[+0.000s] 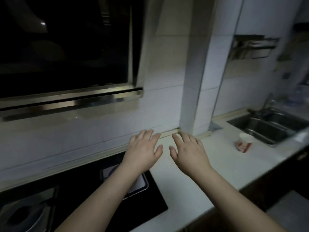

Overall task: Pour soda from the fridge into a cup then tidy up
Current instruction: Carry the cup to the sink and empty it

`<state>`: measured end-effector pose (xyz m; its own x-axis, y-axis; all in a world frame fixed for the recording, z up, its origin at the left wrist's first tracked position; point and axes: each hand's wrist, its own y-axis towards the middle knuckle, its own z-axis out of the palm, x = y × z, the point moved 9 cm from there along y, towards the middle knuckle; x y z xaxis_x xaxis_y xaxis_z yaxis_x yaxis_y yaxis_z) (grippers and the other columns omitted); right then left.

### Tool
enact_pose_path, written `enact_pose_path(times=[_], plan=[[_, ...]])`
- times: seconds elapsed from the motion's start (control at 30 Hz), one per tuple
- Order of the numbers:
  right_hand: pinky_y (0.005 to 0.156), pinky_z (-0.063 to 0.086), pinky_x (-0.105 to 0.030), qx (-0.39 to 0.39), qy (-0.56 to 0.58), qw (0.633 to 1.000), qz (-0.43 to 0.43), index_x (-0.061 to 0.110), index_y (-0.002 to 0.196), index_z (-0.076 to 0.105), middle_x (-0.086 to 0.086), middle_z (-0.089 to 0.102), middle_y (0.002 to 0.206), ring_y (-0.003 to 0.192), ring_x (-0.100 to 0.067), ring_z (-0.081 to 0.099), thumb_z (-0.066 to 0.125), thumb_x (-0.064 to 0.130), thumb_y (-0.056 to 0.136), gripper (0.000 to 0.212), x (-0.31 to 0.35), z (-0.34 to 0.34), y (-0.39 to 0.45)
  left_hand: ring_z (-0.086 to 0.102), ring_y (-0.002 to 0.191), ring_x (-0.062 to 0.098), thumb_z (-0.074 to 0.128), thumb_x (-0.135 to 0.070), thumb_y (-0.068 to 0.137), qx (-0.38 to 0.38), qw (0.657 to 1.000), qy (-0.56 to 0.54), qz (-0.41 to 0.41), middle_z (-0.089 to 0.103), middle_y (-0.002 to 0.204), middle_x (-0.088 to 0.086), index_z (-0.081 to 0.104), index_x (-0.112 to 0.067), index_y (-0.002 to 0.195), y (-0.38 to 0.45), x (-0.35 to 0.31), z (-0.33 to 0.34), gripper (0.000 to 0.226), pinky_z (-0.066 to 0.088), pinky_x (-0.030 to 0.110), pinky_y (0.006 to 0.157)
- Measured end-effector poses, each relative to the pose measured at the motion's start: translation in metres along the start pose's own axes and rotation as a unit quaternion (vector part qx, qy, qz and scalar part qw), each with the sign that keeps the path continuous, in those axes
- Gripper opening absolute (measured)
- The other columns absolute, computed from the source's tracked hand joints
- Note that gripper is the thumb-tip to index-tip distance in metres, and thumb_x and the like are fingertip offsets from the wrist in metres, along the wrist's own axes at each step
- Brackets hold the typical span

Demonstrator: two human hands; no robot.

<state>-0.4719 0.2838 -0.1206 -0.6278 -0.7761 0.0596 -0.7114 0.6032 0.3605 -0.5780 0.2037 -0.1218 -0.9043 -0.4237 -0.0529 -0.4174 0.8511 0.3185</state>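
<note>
Both hands reach out palm-down over the white table (192,181), side by side and a little apart, near the foot of the tiled wall column (195,81). The left hand (143,151) has its fingers (148,136) straight and slightly spread, holding nothing; its wrist lies over the corner of the black hob (145,203), which sits left of the column. The right hand (189,153) is the same, fingers straight and fanned, empty, its tips close to the seam where the table meets the wall just beside the column's base. Whether either palm actually touches the table cannot be told from this blurred view. The paper cup (244,142), white with red markings, stands upright on the table to the right of the column, well apart from both hands and just beside the near rim of the steel sink (267,124). A tap (267,104) rises behind the sink. Left of the column, above the hob, hangs a dark range hood (66,56) with a shiny metal edge.
</note>
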Motion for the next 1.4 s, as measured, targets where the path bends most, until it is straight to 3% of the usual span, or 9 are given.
enact_pose_path(times=[0.13,0.23,0.33,0.6,0.87,1.03,1.4], plan=[[0.082,0.048,-0.039,0.012,-0.039,0.998,0.043,0.018,0.119,0.060,-0.006,0.061,0.122,0.106,-0.025,0.060,0.037,0.044,0.085,0.048,-0.047,0.004,-0.009,0.048,0.125,0.022,0.021,-0.052,0.086,0.002,0.996,-0.012,0.084,0.055,0.134,-0.001,0.056,-0.023,0.130,0.032,-0.049,0.019,0.063,0.039,0.043,0.099],[0.095,0.040,-0.040,0.027,-0.047,0.995,0.083,0.020,0.133,0.050,-0.006,0.049,0.139,0.122,-0.025,0.050,0.038,0.044,0.092,0.049,-0.087,0.004,-0.020,0.037,0.135,0.019,0.014,-0.053,0.090,0.024,0.990,-0.012,0.138,0.045,0.144,-0.005,0.044,-0.026,0.140,0.050,-0.088,0.038,0.064,0.030,0.040,0.106],[0.104,0.031,-0.039,0.022,-0.069,0.990,0.123,0.022,0.143,0.036,-0.003,0.034,0.150,0.133,-0.023,0.037,0.034,0.045,0.097,0.052,-0.130,0.001,-0.034,0.029,0.139,0.018,0.026,-0.050,0.098,0.034,0.982,-0.031,0.181,0.038,0.149,-0.006,0.036,-0.028,0.144,0.066,-0.128,0.055,0.052,0.026,0.040,0.111],[0.098,0.042,-0.044,0.000,-0.098,0.969,0.228,0.017,0.126,0.058,-0.009,0.059,0.128,0.117,-0.028,0.055,0.042,0.043,0.088,0.049,-0.246,-0.003,-0.071,0.028,0.139,0.020,0.030,-0.049,0.098,0.058,0.957,-0.047,0.280,0.037,0.149,-0.005,0.037,-0.027,0.144,0.094,-0.261,0.087,0.052,0.027,0.042,0.110],[0.109,0.031,-0.044,0.003,-0.097,0.963,0.250,0.017,0.139,0.045,-0.009,0.045,0.144,0.132,-0.026,0.042,0.044,0.043,0.093,0.053,-0.366,0.002,-0.090,0.024,0.142,0.018,0.026,-0.050,0.098,0.075,0.945,-0.051,0.316,0.033,0.154,-0.004,0.032,-0.028,0.147,0.133,-0.385,0.120,0.054,0.023,0.043,0.112],[0.103,0.040,-0.046,0.001,-0.100,0.963,0.252,0.016,0.133,0.053,-0.010,0.054,0.135,0.123,-0.027,0.051,0.052,0.041,0.089,0.051,-0.438,-0.001,-0.089,0.025,0.142,0.017,0.003,-0.057,0.083,0.076,0.945,-0.045,0.316,0.034,0.153,-0.005,0.035,-0.029,0.146,0.153,-0.447,0.142,0.076,0.025,0.041,0.110],[0.109,0.033,-0.044,0.015,-0.063,0.968,0.244,0.017,0.142,0.041,-0.009,0.043,0.145,0.132,-0.026,0.042,0.045,0.041,0.094,0.054,-0.528,0.034,-0.063,0.025,0.143,0.017,-0.002,-0.057,0.081,0.089,0.954,-0.044,0.283,0.033,0.155,-0.006,0.034,-0.030,0.146,0.211,-0.496,0.191,0.079,0.026,0.040,0.111]])
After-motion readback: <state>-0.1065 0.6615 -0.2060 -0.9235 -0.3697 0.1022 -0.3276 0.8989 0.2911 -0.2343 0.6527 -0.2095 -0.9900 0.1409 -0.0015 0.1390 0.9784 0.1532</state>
